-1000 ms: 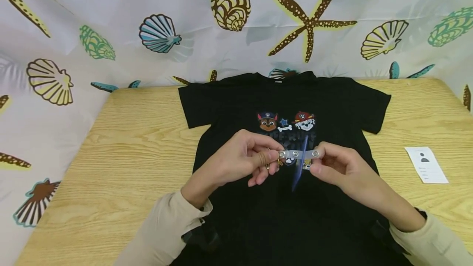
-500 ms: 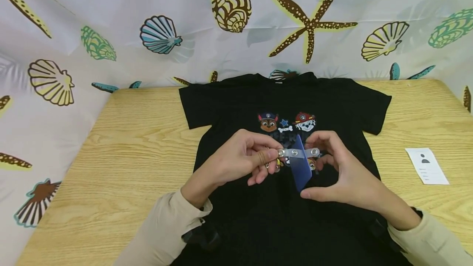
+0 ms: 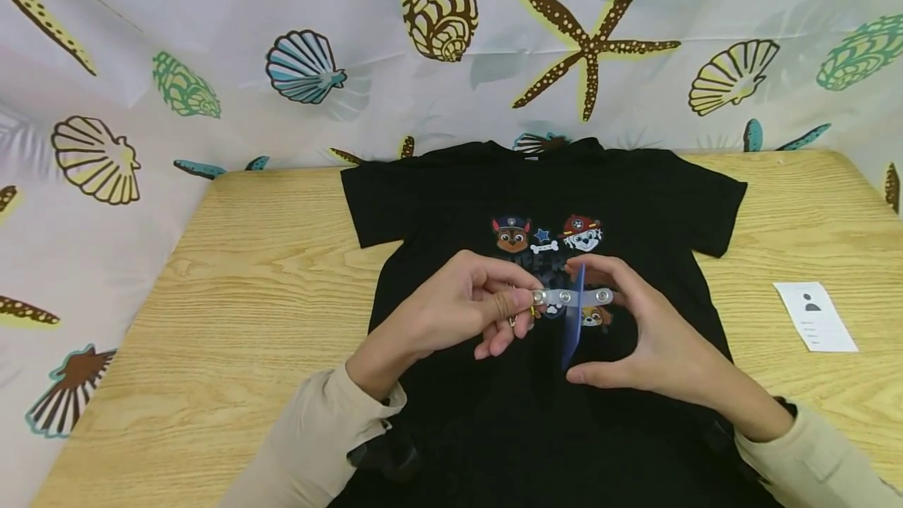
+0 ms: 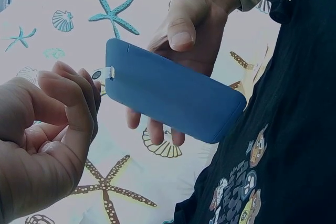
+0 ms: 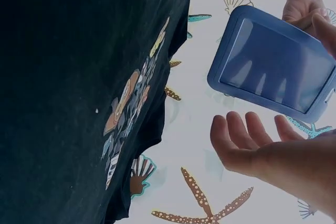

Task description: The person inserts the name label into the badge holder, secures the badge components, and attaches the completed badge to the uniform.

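A blue badge holder [image 3: 573, 328] hangs nearly edge-on to the head view above the shirt. Its clear strap [image 3: 553, 297] with metal snaps passes through it. My left hand [image 3: 466, 304] pinches the strap's left end between thumb and forefinger; a thin gold-coloured metal piece shows by its fingers. Cupped loosely around the holder is my right hand [image 3: 656, 335], forefinger by the top edge, thumb by the bottom one. In the right wrist view, its fingers [image 5: 239, 129] stand apart from the holder's framed clear window [image 5: 278, 66]. The left wrist view shows the plain blue back [image 4: 173, 93].
A black T-shirt [image 3: 451, 202] with printed cartoon dogs lies spread on the wooden table [image 3: 268, 273]. To its right is a small white paper card [image 3: 816, 318] with a person icon. A shell-and-starfish patterned cloth [image 3: 395, 100] hangs behind the table.
My right hand has let go of the strap's right end and spread around the holder. The holder turned to show its face, then swung back nearly edge-on. The left hand keeps its pinch.
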{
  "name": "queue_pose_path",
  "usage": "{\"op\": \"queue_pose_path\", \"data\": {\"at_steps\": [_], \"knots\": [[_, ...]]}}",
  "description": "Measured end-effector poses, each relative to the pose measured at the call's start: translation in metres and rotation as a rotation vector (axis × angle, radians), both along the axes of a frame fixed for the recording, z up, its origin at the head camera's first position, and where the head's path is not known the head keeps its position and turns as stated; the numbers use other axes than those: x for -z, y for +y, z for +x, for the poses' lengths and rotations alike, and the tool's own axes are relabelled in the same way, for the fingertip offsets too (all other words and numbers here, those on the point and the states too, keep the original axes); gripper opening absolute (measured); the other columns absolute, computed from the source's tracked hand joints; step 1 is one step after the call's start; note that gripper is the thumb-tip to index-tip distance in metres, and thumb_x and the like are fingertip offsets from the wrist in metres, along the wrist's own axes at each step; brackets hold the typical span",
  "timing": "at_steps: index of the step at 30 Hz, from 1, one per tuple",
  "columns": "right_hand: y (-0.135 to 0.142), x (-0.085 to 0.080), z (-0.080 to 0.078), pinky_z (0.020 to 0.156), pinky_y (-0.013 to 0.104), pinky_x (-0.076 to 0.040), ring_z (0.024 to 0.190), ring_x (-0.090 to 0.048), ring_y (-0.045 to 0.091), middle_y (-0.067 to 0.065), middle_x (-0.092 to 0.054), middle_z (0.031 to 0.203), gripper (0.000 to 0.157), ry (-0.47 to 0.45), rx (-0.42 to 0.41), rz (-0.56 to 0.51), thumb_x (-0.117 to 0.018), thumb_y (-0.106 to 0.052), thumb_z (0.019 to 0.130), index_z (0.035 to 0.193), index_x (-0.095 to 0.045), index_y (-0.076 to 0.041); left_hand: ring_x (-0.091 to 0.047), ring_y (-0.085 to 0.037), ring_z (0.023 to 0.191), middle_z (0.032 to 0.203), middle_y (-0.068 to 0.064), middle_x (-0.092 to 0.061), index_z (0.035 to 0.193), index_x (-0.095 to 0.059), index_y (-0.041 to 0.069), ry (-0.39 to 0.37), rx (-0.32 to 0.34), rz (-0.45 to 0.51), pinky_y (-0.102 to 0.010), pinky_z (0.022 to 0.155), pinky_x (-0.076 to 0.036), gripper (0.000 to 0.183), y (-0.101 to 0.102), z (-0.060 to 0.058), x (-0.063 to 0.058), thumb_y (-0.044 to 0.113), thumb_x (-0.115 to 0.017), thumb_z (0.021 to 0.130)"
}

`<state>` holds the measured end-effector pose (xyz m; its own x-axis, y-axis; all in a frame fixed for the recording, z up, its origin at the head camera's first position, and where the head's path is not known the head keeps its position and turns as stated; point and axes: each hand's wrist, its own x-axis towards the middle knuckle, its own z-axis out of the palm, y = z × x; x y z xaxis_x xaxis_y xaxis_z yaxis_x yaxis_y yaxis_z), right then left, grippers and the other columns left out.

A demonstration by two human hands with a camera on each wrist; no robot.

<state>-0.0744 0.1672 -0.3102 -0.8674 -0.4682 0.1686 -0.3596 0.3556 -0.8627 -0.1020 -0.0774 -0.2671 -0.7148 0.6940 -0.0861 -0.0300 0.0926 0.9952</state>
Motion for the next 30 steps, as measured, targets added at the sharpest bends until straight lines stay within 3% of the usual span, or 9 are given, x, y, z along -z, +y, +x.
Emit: {"op": "queue_pose_path", "data": {"at_steps": [8,15,23,30], "knots": [[0.0015,-0.0028,0.0032,0.101,0.016,-0.037,0.121,-0.045,0.013,0.003,-0.048,0.135,0.089,0.001,0.043,0.033,-0.089,-0.013,0.067,0.14,-0.039,-0.01,-0.051,-0.013,0.047,0.07,-0.008,-0.059,0.107,-0.063,-0.009,0.001,0.005,0.009,-0.02,0.041,-0.043,0.019,0.0023,0.0008,0.0011,-0.002,-0.048,0.099],[-0.0009,-0.0017,0.005,0.098,0.018,-0.04,0.118,-0.048,0.015,0.003,-0.052,0.131,0.086,0.026,0.048,0.076,-0.089,-0.02,0.068,0.139,-0.041,-0.013,-0.051,-0.013,0.046,0.071,-0.008,-0.059,0.108,-0.062,-0.012,-0.007,0.017,0.02,-0.021,0.041,-0.043,0.019,0.0047,0.0018,0.0045,-0.001,-0.049,0.099],[-0.0011,-0.0012,0.0034,0.101,0.02,-0.039,0.117,-0.05,0.011,-0.003,-0.055,0.13,0.083,0.036,0.023,0.063,-0.089,-0.017,0.067,0.136,-0.043,-0.015,-0.052,-0.013,0.046,0.071,-0.008,-0.059,0.11,-0.061,-0.012,-0.014,0.026,0.011,-0.021,0.042,-0.043,0.02,0.0048,0.0015,0.0038,-0.001,-0.048,0.099],[-0.0017,-0.0007,0.004,0.094,0.021,-0.045,0.111,-0.052,0.011,0.001,-0.056,0.125,0.078,0.063,0.021,0.039,-0.089,-0.015,0.069,0.133,-0.044,-0.013,-0.052,-0.013,0.047,0.071,-0.007,-0.059,0.11,-0.061,-0.012,-0.023,0.026,0.012,-0.02,0.042,-0.044,0.02,0.0048,0.0013,0.0036,0.0,-0.049,0.099]]}}
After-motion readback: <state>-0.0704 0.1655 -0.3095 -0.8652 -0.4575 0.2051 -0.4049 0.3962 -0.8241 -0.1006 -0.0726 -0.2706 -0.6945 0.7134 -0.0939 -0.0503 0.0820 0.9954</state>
